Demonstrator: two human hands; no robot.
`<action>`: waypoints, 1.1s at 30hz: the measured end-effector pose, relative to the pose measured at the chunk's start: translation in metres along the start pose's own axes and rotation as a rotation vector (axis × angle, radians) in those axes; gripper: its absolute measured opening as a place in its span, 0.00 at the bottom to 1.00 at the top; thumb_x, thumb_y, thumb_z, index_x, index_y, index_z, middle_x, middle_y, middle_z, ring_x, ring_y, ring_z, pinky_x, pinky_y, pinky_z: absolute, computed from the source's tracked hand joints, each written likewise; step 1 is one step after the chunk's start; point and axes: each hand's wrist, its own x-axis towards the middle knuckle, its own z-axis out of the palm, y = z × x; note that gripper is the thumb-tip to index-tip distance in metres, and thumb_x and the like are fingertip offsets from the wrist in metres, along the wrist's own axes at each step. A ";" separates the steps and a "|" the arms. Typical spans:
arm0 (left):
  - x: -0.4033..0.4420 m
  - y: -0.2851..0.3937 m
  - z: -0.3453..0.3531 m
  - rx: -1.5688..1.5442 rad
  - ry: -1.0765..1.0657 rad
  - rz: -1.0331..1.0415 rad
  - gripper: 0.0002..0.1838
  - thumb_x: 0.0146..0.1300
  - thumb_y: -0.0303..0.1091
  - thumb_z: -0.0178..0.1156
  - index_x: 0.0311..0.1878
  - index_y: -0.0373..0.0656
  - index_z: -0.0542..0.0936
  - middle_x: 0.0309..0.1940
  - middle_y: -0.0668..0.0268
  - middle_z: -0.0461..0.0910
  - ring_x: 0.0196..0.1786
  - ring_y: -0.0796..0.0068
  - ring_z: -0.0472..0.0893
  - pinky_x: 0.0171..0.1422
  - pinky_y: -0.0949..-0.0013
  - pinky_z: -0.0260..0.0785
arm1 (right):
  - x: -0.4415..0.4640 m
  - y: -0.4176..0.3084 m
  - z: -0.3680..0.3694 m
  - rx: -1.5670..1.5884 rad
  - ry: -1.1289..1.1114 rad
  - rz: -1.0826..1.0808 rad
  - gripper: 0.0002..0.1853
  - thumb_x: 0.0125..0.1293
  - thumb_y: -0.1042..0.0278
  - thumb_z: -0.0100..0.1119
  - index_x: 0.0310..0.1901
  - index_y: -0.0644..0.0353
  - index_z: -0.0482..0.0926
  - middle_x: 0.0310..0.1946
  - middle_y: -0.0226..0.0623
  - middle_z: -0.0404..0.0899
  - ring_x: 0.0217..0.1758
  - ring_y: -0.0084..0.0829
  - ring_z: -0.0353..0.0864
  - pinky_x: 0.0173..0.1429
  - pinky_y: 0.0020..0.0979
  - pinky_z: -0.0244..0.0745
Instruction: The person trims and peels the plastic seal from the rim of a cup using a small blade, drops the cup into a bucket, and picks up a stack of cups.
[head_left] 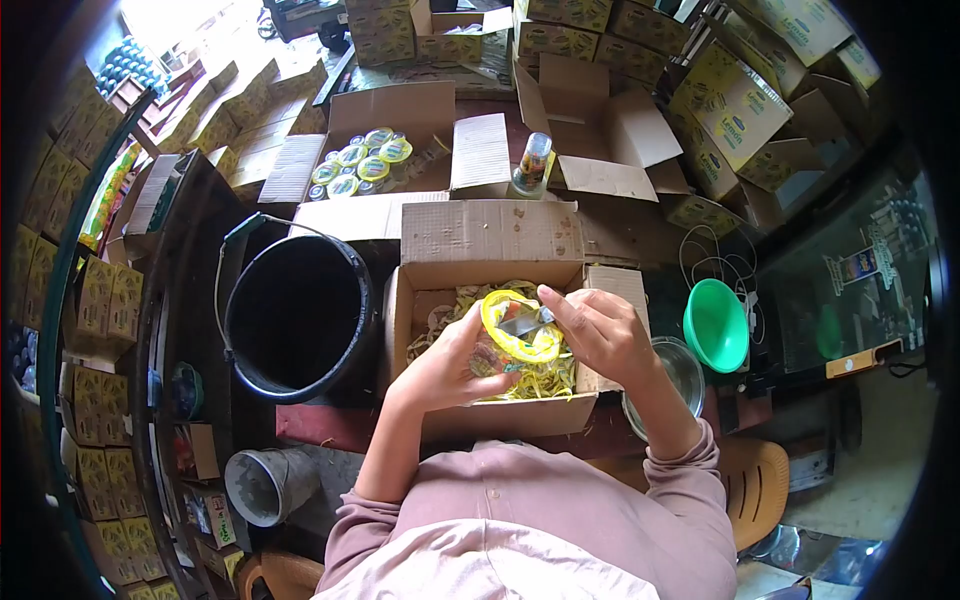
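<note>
Yellow-rimmed container (541,353) | between hands (440,368) | grey piece (522,325) within rim unclear

A box (500,418) sits at the middle of the near edge of the bench (325,426), with strips (548,386) in it. Over it is a jar (530,350). A bucket (363,282) is on its left, and two bowls (716,325) are on its right. Behind it, a second box (365,213) on the left has small jars (360,162) in it. A third box (604,178) is behind on the right, and a tall jar (532,168) stands between those two.
</note>
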 end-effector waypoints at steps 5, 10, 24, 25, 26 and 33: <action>-0.001 0.000 -0.001 -0.038 -0.019 -0.029 0.35 0.49 0.31 0.66 0.59 0.36 0.61 0.47 0.58 0.72 0.48 0.72 0.75 0.50 0.70 0.71 | -0.004 0.003 0.007 0.008 0.042 -0.005 0.30 0.45 0.77 0.62 0.56 0.64 0.73 0.22 0.32 0.74 0.27 0.27 0.76 0.35 0.28 0.77; -0.001 0.003 -0.001 -0.178 -0.072 -0.109 0.36 0.50 0.32 0.66 0.61 0.37 0.60 0.51 0.60 0.69 0.52 0.74 0.72 0.51 0.70 0.71 | -0.006 0.004 0.012 0.047 0.078 -0.013 0.29 0.45 0.79 0.63 0.54 0.65 0.74 0.24 0.32 0.75 0.27 0.27 0.76 0.35 0.28 0.78; -0.009 -0.017 -0.002 -0.806 -0.207 -0.283 0.36 0.49 0.30 0.66 0.61 0.36 0.61 0.53 0.62 0.69 0.55 0.74 0.69 0.62 0.68 0.60 | 0.001 0.004 0.002 0.080 0.126 -0.033 0.27 0.43 0.82 0.62 0.51 0.65 0.76 0.27 0.33 0.77 0.27 0.26 0.77 0.32 0.28 0.77; -0.008 -0.018 -0.003 -0.793 -0.222 -0.302 0.38 0.49 0.30 0.66 0.63 0.36 0.59 0.56 0.63 0.67 0.57 0.74 0.68 0.64 0.67 0.58 | 0.004 0.002 -0.004 0.077 0.112 -0.026 0.27 0.43 0.82 0.63 0.50 0.65 0.76 0.26 0.32 0.77 0.27 0.26 0.77 0.32 0.28 0.77; -0.006 -0.020 -0.001 -0.751 -0.166 -0.256 0.41 0.45 0.29 0.68 0.63 0.36 0.60 0.56 0.62 0.67 0.59 0.73 0.67 0.66 0.66 0.57 | 0.005 0.001 -0.008 0.073 0.098 -0.019 0.26 0.42 0.81 0.63 0.50 0.65 0.76 0.26 0.32 0.77 0.27 0.26 0.77 0.31 0.28 0.76; 0.007 -0.009 0.006 -0.537 0.063 -0.022 0.41 0.41 0.29 0.73 0.59 0.34 0.61 0.53 0.63 0.69 0.57 0.73 0.69 0.63 0.71 0.58 | 0.000 0.003 -0.015 0.032 0.015 -0.009 0.17 0.48 0.77 0.60 0.43 0.62 0.78 0.27 0.32 0.79 0.28 0.28 0.79 0.33 0.29 0.76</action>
